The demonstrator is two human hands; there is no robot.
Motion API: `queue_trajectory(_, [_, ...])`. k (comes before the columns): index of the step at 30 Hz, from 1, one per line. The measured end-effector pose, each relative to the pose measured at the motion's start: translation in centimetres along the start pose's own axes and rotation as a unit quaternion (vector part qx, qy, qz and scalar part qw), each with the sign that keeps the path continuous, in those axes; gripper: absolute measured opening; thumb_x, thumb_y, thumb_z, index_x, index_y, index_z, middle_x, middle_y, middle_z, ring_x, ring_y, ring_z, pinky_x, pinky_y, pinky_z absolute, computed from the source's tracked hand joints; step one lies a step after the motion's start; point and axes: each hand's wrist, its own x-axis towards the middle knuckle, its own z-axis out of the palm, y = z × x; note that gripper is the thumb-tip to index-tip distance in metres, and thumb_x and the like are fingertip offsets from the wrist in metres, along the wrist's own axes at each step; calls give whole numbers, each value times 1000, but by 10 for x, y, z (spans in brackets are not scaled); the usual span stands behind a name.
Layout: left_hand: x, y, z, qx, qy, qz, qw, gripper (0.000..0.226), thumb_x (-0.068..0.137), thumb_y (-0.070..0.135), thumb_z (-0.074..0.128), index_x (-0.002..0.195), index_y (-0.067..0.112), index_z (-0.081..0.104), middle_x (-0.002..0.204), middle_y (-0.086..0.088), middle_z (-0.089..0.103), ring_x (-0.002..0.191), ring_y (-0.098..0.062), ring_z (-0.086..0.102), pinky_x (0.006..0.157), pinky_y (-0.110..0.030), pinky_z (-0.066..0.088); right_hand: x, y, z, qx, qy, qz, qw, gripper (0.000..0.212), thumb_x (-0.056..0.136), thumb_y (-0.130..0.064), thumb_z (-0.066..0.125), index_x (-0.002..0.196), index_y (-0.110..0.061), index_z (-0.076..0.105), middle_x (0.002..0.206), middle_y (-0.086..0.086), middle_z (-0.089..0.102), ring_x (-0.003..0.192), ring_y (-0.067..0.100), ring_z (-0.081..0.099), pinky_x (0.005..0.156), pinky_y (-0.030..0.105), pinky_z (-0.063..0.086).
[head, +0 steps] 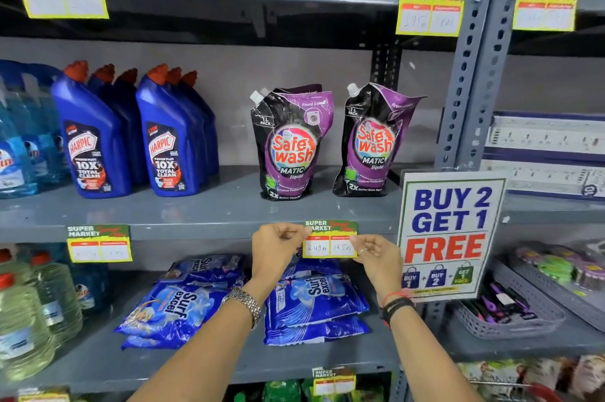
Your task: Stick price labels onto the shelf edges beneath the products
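Our left hand point(278, 242) pinching the price label's point(330, 239) left side, our right hand point(373, 254) pinching its right side, label against the grey shelf edge point(196, 231), under two purple soap bags point(291, 142)

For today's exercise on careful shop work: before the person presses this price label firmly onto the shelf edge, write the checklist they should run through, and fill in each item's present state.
1. Both hands on the label: ok. The left hand pinches the left edge of the price label and the right hand pinches its right edge.
2. Under the right product: ok, it sits below the Safe Wash pouches.
3. Top on the shelf edge: ok.
4. Level: ok, roughly.
5. Prices readable: ok, handwritten figures show.
6. Adhesive already bonded: cannot tell.
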Motion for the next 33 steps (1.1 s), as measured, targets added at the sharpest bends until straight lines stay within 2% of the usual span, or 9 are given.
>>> queue_trajectory(7, [5, -1, 1, 53, -2, 0, 999, 17, 68, 45, 78, 64, 30, 72, 61, 10, 74, 43, 5, 59, 40, -11, 41, 3, 2, 4, -25, 20, -10, 999, 14, 76, -26, 75, 69, -25, 63, 74, 1, 70, 78, 20, 69, 75, 46, 60])
queue_trajectory(10, [7, 4, -3, 176, 22, 18, 984, 30, 66, 56, 74, 62, 26, 68, 57, 13, 69, 47, 2, 59, 43, -17, 42, 1, 0, 4, -93, 77, -92, 988, 22, 72, -32, 77, 72, -21, 58, 73, -5, 61, 75, 20, 65, 61, 23, 53])
queue_trajectory(12, [6, 6, -8, 286, 62, 76, 953, 34, 67, 61, 70, 58, 30, 57, 54, 15, 61, 55, 0, 58, 45, -19, 39, -1, -4, 5, -175, 120, -198, 957, 31, 71, -40, 75, 82, -19, 56, 88, -2, 55, 85, 17, 56, 68, 15, 40])
queue_trajectory(14, [5, 8, -8, 318, 92, 185, 925, 26, 73, 57, 66, 69, 33, 56, 65, 15, 58, 67, -4, 54, 57, -20, 40, 0, -13, 10, -222, 111, -272, 930, 43, 73, -51, 70, 97, -18, 57, 103, 1, 56, 98, 16, 51, 81, 24, 42])
queue_trajectory(17, [12, 9, -2, 329, 52, 283, 899, 25, 84, 51, 57, 100, 34, 66, 97, 14, 63, 95, -7, 53, 85, -24, 37, 8, -26, 21, -266, 41, -282, 921, 60, 73, -59, 65, 112, -15, 56, 117, 5, 59, 113, 21, 51, 97, 39, 44])
queue_trajectory(20, [24, 12, 3, 350, -18, 265, 898, 32, 86, 48, 56, 111, 32, 68, 116, 12, 69, 109, -6, 59, 102, -27, 36, 19, -30, 21, -304, 12, -235, 923, 63, 71, -61, 65, 114, -14, 59, 115, 10, 65, 114, 28, 54, 102, 44, 42])
queue_trajectory(23, [30, 9, 1, 315, -40, 240, 917, 34, 83, 48, 60, 108, 27, 72, 117, 8, 71, 108, -7, 64, 108, -32, 39, 26, -28, 16, -294, 5, -220, 930, 56, 71, -56, 68, 111, -18, 64, 110, 8, 69, 107, 27, 59, 92, 38, 46])
queue_trajectory(28, [28, 13, -3, 285, -55, 199, 936, 33, 82, 47, 63, 108, 29, 71, 117, 10, 71, 107, -8, 65, 91, -30, 53, 35, -29, 4, -250, -33, -223, 942, 26, 82, -27, 67, 106, -16, 70, 105, 8, 74, 99, 23, 68, 91, 38, 53])
queue_trajectory(33, [35, 15, -9, 240, -97, 164, 952, 29, 82, 34, 68, 110, 24, 71, 112, 4, 74, 103, -8, 66, 83, -17, 48, 50, -35, -11, -213, -41, -217, 952, 14, 85, -9, 62, 94, -10, 73, 97, 10, 76, 87, 22, 72, 85, 34, 57])
